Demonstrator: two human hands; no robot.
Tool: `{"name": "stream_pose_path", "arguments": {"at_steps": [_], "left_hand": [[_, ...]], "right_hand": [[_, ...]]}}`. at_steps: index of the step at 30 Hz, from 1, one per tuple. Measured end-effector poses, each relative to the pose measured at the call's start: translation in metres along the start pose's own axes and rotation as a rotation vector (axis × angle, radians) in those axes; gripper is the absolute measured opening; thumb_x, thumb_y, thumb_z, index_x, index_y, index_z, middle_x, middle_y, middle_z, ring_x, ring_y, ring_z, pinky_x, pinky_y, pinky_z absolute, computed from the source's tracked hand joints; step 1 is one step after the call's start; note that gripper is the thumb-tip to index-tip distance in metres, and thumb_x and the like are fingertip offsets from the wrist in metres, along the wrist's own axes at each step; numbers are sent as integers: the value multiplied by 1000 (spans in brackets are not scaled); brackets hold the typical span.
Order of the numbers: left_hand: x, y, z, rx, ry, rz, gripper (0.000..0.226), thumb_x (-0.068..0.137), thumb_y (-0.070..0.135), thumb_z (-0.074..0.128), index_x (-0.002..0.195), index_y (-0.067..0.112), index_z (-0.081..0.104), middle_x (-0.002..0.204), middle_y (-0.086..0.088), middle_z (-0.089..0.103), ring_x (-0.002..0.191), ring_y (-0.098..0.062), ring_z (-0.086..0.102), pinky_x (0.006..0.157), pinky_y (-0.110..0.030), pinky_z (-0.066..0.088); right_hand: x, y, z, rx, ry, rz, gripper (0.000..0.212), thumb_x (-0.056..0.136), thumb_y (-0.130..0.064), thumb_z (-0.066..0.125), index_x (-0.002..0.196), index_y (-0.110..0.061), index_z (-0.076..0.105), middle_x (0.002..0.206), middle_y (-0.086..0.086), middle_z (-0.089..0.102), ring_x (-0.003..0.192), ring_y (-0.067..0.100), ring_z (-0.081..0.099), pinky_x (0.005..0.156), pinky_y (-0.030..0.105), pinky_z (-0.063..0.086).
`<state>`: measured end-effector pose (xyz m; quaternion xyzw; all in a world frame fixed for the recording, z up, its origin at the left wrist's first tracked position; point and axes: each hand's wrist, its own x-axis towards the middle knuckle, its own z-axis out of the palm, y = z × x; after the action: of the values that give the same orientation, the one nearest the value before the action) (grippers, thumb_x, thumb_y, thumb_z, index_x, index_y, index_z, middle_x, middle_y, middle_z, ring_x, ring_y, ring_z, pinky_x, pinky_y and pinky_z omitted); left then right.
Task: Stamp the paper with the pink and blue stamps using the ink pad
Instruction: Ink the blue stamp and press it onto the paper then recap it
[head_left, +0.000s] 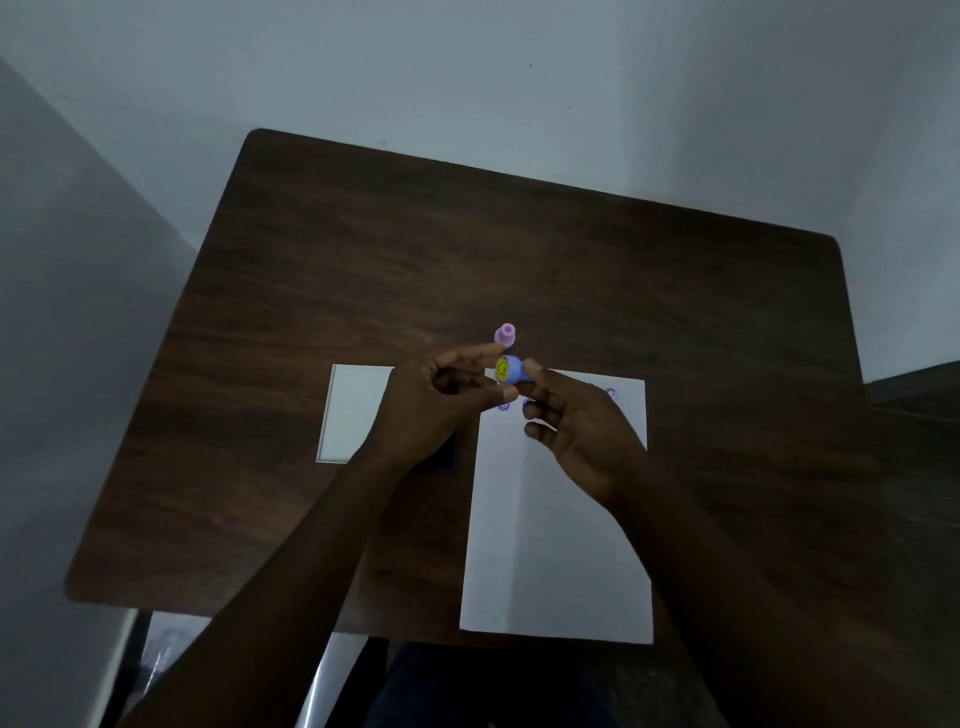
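Note:
A blue stamp (510, 370) with a yellow smiley top lies on its side in the air, pinched between thumb and fingers of my right hand (571, 423). My left hand (441, 405) is right beside it, its fingertips touching the stamp's yellow end. The pink stamp (505, 334) stands upright on the table just beyond both hands. A white paper (558, 519) lies under my right hand, with several small purple-blue prints near its top edge. The ink pad (441, 457) is mostly hidden under my left wrist; only a dark corner shows.
A white rectangular lid or card (350, 415) lies left of the hands on the dark wooden table (363, 249). Grey walls stand behind and to the left. The table's near edge runs just below the paper.

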<state>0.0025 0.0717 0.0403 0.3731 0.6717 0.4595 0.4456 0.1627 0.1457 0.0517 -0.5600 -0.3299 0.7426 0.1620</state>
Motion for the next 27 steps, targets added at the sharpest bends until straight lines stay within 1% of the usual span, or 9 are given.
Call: {"name": "stream_pose_path", "arguments": {"at_steps": [3,9,12,14,17,21,23,25,27], "left_hand": [[0,-1,3,7,22,1,42,75,23,82,115,28,69,98,7,74,91,-1,69,82,-7,50],[-1,-1,1,-42,19,-29,31,73,23,84,100,34,73,89,19,76,89,5,71,78,-5,50],[-2,-1,-8,-171,23,-84,35,61,39,84,94,41,75,83,21,78,86,8,72,72,-3,49],[-1,-5,-15,-198,35,-124,40,55,46,83,95,44,75,86,17,79,89,5,72,77,-7,51],[0,-11,-25,-233,59,-170,33,63,32,84,93,43,75,87,12,80,91,-1,73,87,-21,55],[-6,-19,-47,-304,160,-171,39,71,12,81,106,28,72,86,7,78,84,-5,73,74,-18,58],[-11,-25,-60,-296,208,-167,38,76,2,78,106,25,72,83,8,79,81,-3,74,70,-15,57],[-16,-31,-71,-289,254,-177,38,76,5,80,105,28,72,89,6,79,87,-6,74,73,-19,58],[-19,-35,-80,-284,280,-196,37,76,8,81,102,32,72,97,6,79,93,-8,73,80,-23,58]], "right_hand": [[-1,1,1,-8,8,-24,32,91,-30,67,114,-8,71,82,5,66,75,14,57,69,28,52],[-1,0,-4,-61,24,-73,25,91,-30,66,105,-11,75,90,6,69,82,18,57,75,33,50],[1,-8,-15,25,68,-74,23,91,-28,66,106,-12,74,98,9,71,80,16,58,74,33,49],[4,-14,-23,49,86,-80,25,91,-26,66,110,-12,73,92,8,70,77,16,58,75,34,50],[7,-16,-25,30,103,-85,27,91,-27,66,113,-11,71,92,10,69,85,21,61,81,36,53],[10,-10,-17,-266,133,-241,23,86,-30,73,108,-23,73,100,-1,74,89,17,65,79,38,58],[10,-3,-8,-504,149,-404,25,82,-39,74,105,-28,73,95,-11,74,87,7,67,71,27,54],[10,6,6,-757,122,-548,21,79,-50,72,97,-37,70,86,-23,70,83,-4,64,65,16,47],[11,15,23,-866,71,-638,16,81,-45,74,95,-42,67,78,-32,62,80,-12,61,61,8,44]]}}
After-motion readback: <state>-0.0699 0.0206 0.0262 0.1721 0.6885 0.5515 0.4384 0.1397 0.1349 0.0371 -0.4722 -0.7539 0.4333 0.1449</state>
